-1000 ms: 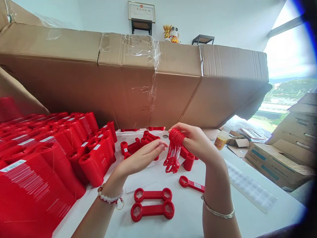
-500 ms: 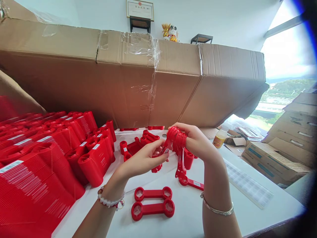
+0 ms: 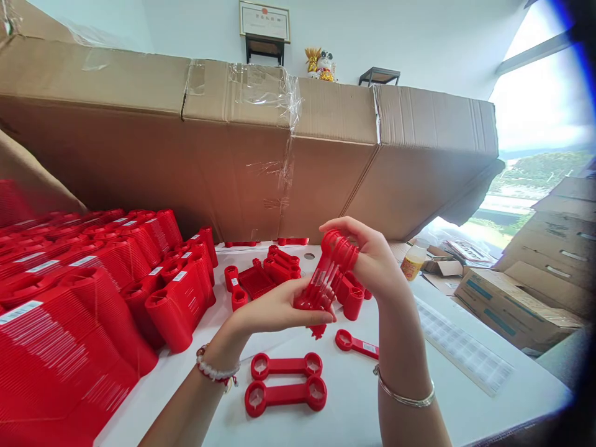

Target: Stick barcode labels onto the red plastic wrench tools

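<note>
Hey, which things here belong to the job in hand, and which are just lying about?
Apparently in the job:
bunched red pieces in the left hand and right hand
paired red pieces
red stacks

Seemingly lying about:
bottle
framed certificate
blue-striped carton

Held red pieces [image 3: 326, 273] looked like glossy plastic. Cardboard [image 3: 233, 174], upper frame, was matt; its clear tape [image 3: 265, 81] shone. Tabletop [image 3: 354, 397] looked smooth. Bangle [image 3: 412, 402], lower right, looked polished metal.

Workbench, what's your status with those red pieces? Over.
Right grip: red bundle, upper end. Left grip: lower end. Loose red pieces on table nearby; nothing visibly blocking.
</note>
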Motion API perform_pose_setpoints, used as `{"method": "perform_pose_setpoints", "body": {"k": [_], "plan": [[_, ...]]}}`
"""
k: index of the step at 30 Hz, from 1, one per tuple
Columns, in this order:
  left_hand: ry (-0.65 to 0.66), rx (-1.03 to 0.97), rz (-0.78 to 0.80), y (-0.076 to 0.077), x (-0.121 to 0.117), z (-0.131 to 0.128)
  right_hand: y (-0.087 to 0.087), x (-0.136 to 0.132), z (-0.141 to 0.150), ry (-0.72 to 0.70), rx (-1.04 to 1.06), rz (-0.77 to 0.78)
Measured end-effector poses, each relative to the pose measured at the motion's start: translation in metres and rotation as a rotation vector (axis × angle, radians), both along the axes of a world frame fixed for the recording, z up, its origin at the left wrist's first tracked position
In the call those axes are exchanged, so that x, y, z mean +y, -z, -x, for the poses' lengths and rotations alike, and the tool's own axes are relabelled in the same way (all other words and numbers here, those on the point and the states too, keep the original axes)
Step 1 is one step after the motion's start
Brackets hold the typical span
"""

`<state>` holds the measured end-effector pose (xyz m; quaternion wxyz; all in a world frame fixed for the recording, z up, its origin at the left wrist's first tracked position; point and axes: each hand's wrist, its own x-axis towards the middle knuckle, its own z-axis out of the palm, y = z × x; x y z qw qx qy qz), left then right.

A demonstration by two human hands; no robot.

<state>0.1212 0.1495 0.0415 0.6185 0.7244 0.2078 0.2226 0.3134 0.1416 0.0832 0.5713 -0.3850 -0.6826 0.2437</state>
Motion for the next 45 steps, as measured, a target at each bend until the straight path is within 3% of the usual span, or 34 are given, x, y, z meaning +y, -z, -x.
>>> {"method": "perform_pose_setpoints", "body": {"k": [6, 15, 20, 26, 32, 35, 40, 45], "plan": [[-0.020, 0.008, 0.001, 0.000, 0.006, 0.016, -0.002, 0.000, -0.014, 0.081, -0.047, -0.063], [-0.342, -0.085, -0.315, -0.022, -0.011, 0.030, -0.001, -0.001, -0.022, 0.029, -0.087, -0.141], [-0.439, -0.091, -0.514, -0.030, -0.025, 0.028, -0.002, -0.004, -0.002, 0.142, 0.024, -0.167], [-0.562, -0.106, -0.730, -0.028, -0.025, 0.026, -0.002, -0.001, 0.019, 0.342, 0.168, -0.430], [-0.748, -0.027, -1.154, -0.028, -0.024, 0.026, 0.003, -0.001, 0.032, 0.414, 0.162, -0.621], [-0.755, 0.075, -1.237, -0.027, -0.024, 0.025, 0.004, -0.004, 0.039, 0.400, 0.109, -0.635], [-0.685, 0.082, -1.348, -0.026, -0.020, 0.028, 0.004, -0.007, 0.043, 0.366, 0.087, -0.610], [-0.654, 0.233, -1.229, -0.030, -0.028, 0.023, 0.004, -0.007, 0.040, 0.302, 0.075, -0.619]]}}
